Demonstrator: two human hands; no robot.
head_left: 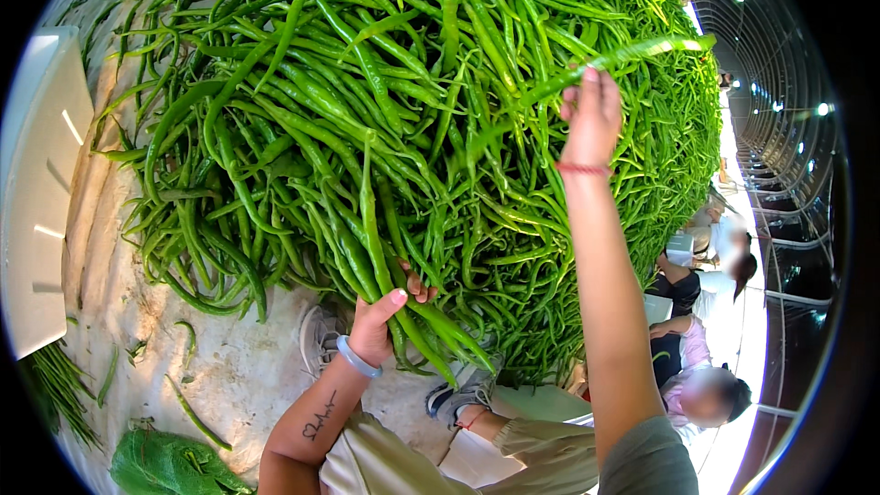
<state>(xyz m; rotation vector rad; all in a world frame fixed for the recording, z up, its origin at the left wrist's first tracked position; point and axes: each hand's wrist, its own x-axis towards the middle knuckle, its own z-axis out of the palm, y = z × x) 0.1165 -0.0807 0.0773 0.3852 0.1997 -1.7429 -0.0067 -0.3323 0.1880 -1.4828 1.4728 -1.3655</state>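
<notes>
A huge heap of long green chili peppers (367,82) spreads before me. My left hand (378,316), with a pale bangle at its wrist, is closed around a bunch of chili peppers (353,252) at the heap's near edge. Their ends stick out below the thumb. Over the heap's right side, my right hand (591,115), a red cord at the wrist, pinches one long chili pepper (632,53). That pepper points to the upper right and is slightly blurred by motion.
A white plastic crate (41,192) stands at the far left on a pale, dirty ground sheet (151,312) strewn with loose peppers. Green netting (174,466) lies at the lower left. Other people (701,394) sit along the heap at the right, under an arched roof (779,82).
</notes>
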